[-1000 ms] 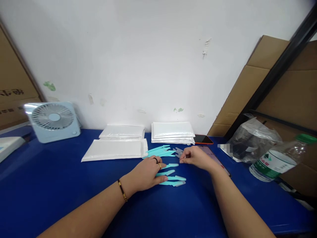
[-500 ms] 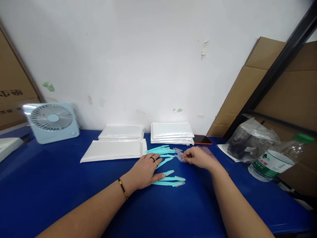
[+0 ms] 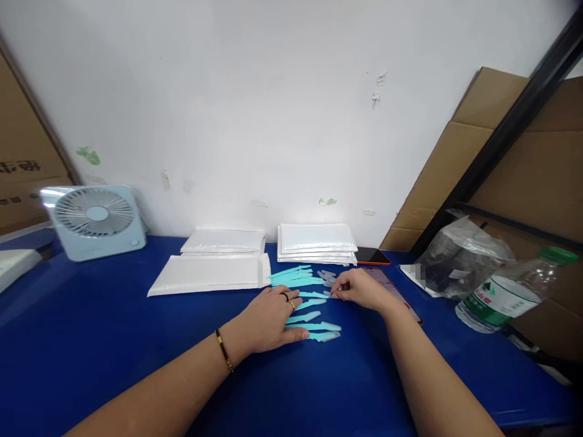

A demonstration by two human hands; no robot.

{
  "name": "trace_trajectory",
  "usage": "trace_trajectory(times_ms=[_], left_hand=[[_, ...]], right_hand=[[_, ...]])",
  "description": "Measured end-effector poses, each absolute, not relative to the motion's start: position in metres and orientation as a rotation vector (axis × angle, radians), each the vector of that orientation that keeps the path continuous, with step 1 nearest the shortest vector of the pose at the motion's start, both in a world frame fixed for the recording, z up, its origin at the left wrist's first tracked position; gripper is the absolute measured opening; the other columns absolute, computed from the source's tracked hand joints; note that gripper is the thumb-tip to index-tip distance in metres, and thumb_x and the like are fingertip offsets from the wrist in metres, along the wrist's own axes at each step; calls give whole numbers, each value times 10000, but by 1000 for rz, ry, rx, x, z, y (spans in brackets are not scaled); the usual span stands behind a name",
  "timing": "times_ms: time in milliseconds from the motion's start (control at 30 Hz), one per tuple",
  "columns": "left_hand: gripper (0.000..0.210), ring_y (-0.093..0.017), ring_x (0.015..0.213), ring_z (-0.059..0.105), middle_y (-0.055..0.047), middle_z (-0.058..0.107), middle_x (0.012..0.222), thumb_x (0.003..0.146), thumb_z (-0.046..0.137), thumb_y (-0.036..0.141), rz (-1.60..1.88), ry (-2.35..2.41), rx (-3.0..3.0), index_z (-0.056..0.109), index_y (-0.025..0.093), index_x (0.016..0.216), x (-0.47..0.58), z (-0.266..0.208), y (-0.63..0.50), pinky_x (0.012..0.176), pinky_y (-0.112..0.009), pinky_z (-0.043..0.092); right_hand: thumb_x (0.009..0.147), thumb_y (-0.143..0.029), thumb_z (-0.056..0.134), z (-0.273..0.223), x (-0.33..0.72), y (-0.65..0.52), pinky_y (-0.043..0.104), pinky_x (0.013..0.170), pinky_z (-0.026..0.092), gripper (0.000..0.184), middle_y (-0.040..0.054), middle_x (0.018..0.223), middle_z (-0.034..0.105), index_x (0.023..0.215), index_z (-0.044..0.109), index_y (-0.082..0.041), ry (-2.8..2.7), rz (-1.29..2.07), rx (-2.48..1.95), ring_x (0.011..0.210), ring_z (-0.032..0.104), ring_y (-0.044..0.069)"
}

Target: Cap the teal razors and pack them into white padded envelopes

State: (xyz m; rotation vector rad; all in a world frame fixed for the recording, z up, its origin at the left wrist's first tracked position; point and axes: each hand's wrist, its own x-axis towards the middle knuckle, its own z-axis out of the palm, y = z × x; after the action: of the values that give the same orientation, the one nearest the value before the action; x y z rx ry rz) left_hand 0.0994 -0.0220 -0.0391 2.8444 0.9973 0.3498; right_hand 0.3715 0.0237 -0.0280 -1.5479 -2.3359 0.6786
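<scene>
My left hand lies over several turquoise eyebrow razors on the blue table, fingers stretched out and thumb apart. Its fingertips touch a razor whose tip points right; the palm hides some of the handles. At that tip, my right hand pinches a small clear plastic cap, mostly covered by the fingers. More clear caps lie just behind the right fingertips. Beyond my left hand, further turquoise razors are bunched together in a loose pile.
White padded mailers lie in a left stack and a right stack by the wall. Two phones, one dark and one lit, lie right of them. A bottle, a plastic bag and a fan stand at the sides.
My left hand has shifted slightly right and toward me. The razor at its fingertips now reaches the right fingers, which have moved a little left with the cap.
</scene>
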Motion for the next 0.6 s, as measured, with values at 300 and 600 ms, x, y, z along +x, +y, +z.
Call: trace_trajectory(times_ms=[300,600], left_hand=[[729,-282,1114,432,-96,496,1280,750,398,693,318,958,2792,431,207,1292,100,-37,-25,906,-388,367],[696,-277,1248,323,-70,337,1410,807,309,667,330,1001,2737,288,259,1370,102,-39,-24,994,-417,273]], right_hand=[[678,-204,608,-30,361,21,230,571,443,142,14,690,688,766,718,-197,-2366,704,-1432,628,614,153],[717,-235,595,-31,360,22,250,597,436,135,22,736,670,785,704,-193,-2299,451,-1457,650,593,155]])
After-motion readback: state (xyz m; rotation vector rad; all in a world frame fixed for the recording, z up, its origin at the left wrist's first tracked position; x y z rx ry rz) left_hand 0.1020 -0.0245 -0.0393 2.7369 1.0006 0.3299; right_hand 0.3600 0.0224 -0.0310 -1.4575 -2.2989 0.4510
